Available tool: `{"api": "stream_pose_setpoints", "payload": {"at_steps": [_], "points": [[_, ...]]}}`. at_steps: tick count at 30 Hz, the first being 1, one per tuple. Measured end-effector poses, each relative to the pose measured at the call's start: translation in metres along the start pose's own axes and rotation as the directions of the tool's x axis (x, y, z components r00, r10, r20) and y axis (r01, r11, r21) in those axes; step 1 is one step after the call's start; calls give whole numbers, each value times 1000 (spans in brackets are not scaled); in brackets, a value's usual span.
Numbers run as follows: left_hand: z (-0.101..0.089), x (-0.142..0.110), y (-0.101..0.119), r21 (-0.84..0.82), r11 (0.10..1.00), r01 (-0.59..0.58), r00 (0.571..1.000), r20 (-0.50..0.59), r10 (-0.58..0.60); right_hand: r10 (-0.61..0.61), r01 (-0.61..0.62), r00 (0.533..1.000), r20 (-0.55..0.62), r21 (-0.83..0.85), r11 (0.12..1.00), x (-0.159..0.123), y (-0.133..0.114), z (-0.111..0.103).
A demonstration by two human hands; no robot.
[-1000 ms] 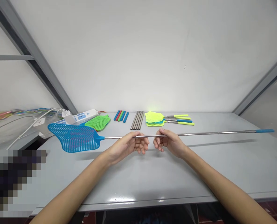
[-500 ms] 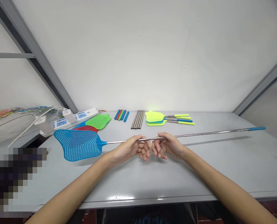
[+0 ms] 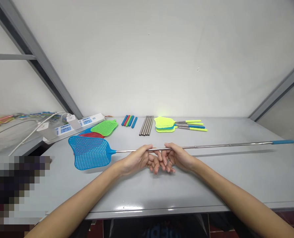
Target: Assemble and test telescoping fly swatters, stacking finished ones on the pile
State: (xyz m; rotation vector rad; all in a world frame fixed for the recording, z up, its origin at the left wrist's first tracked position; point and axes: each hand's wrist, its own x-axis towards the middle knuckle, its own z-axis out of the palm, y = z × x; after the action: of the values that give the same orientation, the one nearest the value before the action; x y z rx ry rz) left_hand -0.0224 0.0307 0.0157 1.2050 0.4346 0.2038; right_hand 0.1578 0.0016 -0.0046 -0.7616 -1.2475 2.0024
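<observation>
The left hand (image 3: 137,160) and right hand (image 3: 180,158) are pinching the blue swatter (image 3: 92,153) by its rod (image 3: 211,146), other fingers (image 3: 156,165) curling loosely below.

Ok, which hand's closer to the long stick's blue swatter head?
Left. The left hand holds the stick near the blue swatter head; the right hand holds it farther along, toward its handle.

Head camera looks forward, down over the table (image 3: 162,193).
</observation>
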Motion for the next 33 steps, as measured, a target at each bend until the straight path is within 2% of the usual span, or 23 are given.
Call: {"api": "stream_pose_setpoints", "payload": {"at_steps": [8,12,24,29,33], "points": [[-2,1,-4,-77,997,14,998,62,-9,18,-18,1000,25,20,1000,2,4,1],[-2,1,-6,-95,995,24,998,60,-18,32,-35,998,58,60,998,2,6,2],[-4,4,-12,-151,977,148,987,81,-137,58,-64,993,99,66,996,3,10,6],[0,4,-10,-153,978,145,989,50,-139,37,-51,991,127,112,992,4,13,8],[2,6,-11,-153,976,156,987,70,-147,48,-74,986,159,157,985,5,14,8]]}}
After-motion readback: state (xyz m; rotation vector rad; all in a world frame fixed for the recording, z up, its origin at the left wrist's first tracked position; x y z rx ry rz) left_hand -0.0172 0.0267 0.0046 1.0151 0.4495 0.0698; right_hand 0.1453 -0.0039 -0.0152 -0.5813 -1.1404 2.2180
